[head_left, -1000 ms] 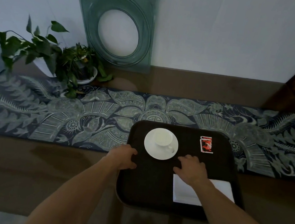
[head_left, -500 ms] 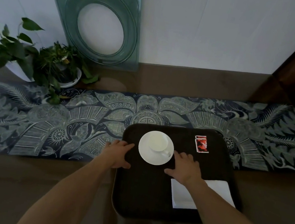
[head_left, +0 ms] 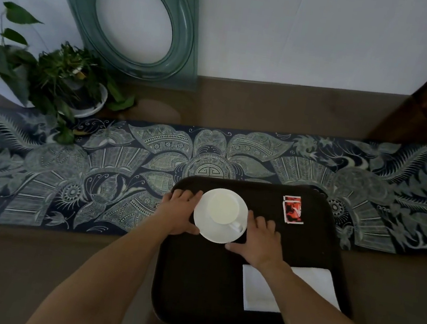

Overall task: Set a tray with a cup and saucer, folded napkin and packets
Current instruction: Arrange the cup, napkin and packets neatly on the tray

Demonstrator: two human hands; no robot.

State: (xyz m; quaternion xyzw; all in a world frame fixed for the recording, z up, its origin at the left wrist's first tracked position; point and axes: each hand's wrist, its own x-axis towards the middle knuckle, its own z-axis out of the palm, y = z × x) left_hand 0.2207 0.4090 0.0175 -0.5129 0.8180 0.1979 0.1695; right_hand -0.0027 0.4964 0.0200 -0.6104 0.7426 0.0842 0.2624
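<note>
White cup (head_left: 223, 208) upright on a white saucer (head_left: 220, 216), in the far left part of a dark tray (head_left: 206, 284) on the bench (head_left: 27, 267). Left hand (head_left: 179, 213) and right hand (head_left: 260, 240) flanking the saucer, fingers straight and spread, each grip wide open and holding nothing, fingertips at the saucer's rim. Red packets (head_left: 293, 210) at the tray's far right, folded white napkin (head_left: 261, 292) at its near right under the right forearm, patterned runner (head_left: 96, 167) beneath the tray's far end, potted plant (head_left: 64, 80) and green oval frame (head_left: 141, 20) by the wall.
</note>
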